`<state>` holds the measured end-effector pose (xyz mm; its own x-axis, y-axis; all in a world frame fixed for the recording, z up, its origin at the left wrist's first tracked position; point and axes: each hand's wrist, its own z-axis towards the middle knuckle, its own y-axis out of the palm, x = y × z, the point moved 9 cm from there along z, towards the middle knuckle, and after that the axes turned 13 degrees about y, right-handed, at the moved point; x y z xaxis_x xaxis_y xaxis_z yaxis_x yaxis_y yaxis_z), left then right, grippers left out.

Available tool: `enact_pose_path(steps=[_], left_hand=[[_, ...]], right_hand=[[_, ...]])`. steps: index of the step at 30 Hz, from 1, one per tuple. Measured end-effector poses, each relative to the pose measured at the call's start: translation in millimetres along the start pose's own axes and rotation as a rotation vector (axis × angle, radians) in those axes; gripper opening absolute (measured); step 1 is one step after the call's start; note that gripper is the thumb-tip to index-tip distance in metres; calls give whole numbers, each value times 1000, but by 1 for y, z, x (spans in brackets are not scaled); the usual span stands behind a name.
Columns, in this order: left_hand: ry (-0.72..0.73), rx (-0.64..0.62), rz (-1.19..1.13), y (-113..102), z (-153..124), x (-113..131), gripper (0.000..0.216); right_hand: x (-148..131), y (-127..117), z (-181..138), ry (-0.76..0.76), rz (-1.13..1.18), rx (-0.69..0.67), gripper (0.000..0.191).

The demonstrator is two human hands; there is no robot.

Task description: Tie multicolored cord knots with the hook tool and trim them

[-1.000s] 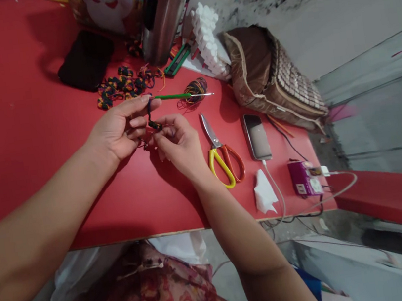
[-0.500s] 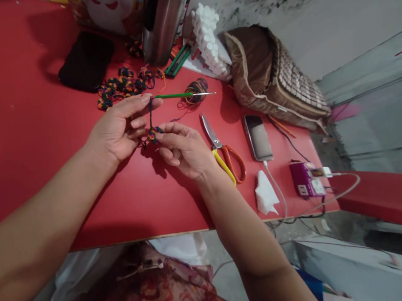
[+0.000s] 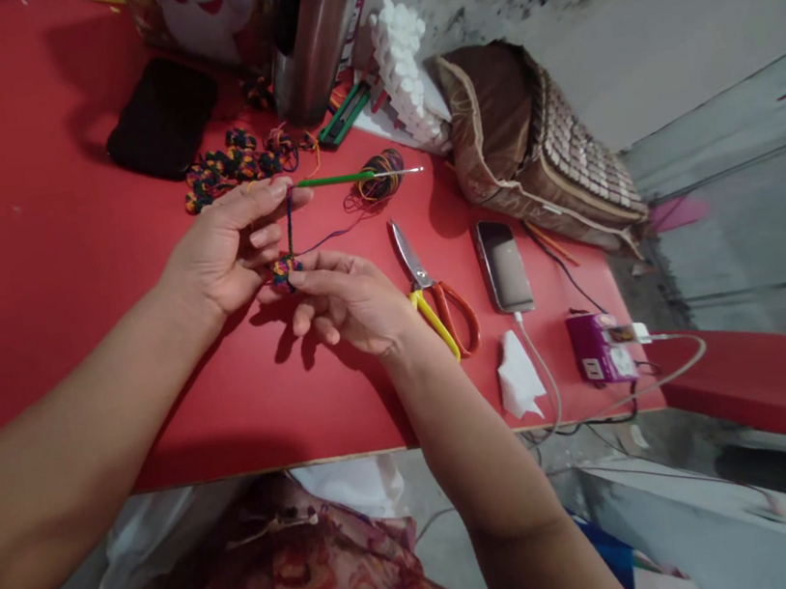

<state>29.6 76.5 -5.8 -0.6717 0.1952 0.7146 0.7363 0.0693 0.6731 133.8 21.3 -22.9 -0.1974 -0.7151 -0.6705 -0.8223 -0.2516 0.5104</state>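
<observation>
We view the worktop (image 3: pixel 350 403) from above, with both hands at its middle. The left hand (image 3: pixel 285 193) is closed at thumb and forefinger on the hook (image 3: pixel 335 180), whose green handle lies nearly level and whose metal tip points to the right; its other fingers are loosely curled. The right hand (image 3: pixel 299 275) pinches the piece (image 3: pixel 282 271) — a small knot of dark, yellow and pink yarn — between thumb and forefinger, the remaining fingers spread and slightly bent. We see the piece just below the left fingers, above the worktop; whether those fingers touch it we cannot tell. A dark cord (image 3: pixel 290 226) runs upright from the piece to the left hand at the hook's near end. A thin strand (image 3: pixel 330 237) leads from beside the right hand toward the yarn ball (image 3: pixel 385 175), which lies behind the hook.

Beyond the left hand we find a cluster (image 3: pixel 239 163) of similar pieces, with the black case (image 3: pixel 161 117) at its left and the green cutter (image 3: pixel 345 116) at its right. To the right of the right hand lie the scissors (image 3: pixel 445 311), their blades together — then the phone (image 3: pixel 504 264), its cable attached, and the crumpled paper (image 3: pixel 519 376) just below.
</observation>
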Motion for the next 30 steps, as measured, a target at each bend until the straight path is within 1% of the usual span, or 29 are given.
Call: enact_pose_path(steps=[3, 5, 11, 15, 19, 20, 22, 24, 27, 30], left_hand=[[-52, 43, 22, -1, -4, -3, 20], [-62, 49, 29, 0, -6, -5, 18], [-48, 13, 17, 3, -5, -8, 19], [-54, 16, 0, 3, -4, -8, 22], [-36, 4, 19, 3, -3, -6, 21], [-33, 4, 23, 3, -3, -5, 22], [-39, -3, 26, 4, -3, -6, 23], [-59, -25, 31, 7, -5, -9, 24], [-90, -59, 53, 11, -8, -15, 22], [-102, -78, 96, 13, -11, -18, 16]], right_hand=[[-3, 0, 0, -46, 8, 13, 40], [-4, -1, 1, -60, 4, 31, 40], [-7, -17, 2, -101, 62, 197, 32], [-5, -17, 1, -93, 41, 188, 34], [-9, -18, -6, -59, -58, 218, 43], [-14, -20, -9, -81, -77, 245, 45], [-28, -28, -17, -176, -78, 318, 44], [-41, -35, -24, -286, -48, 366, 36], [-50, -39, -26, -387, -30, 358, 26], [-52, -39, -24, -451, -29, 352, 31]])
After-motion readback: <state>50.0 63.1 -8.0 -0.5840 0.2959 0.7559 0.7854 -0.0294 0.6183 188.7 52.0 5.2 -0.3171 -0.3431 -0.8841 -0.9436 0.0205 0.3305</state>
